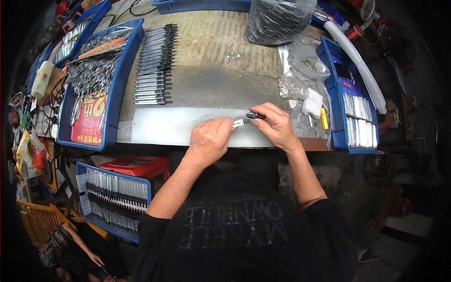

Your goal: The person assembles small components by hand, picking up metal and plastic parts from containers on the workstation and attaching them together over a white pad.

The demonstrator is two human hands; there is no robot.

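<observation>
Over the pale strip on the bench (164, 126), my two hands are close together. My left hand (209, 141) is closed on a silvery-white pen barrel (238, 123), whose end points toward the other hand. Between the thumb and fingers of my right hand (278, 126) is a black pen part (255, 115). The two pieces sit near each other; whether they touch I cannot tell. Beyond my left hand, a row of silver pens with black ends (154, 66) lies stacked side by side on the bench.
A blue tray (123, 94) of loose pen parts stands left, another blue tray (334, 96) right. A dark plastic bag (279, 21) sits at the back. Small bags of parts (300, 70) and a yellow tool (324, 118) lie right. Below left is a blue crate (87, 211) of pens.
</observation>
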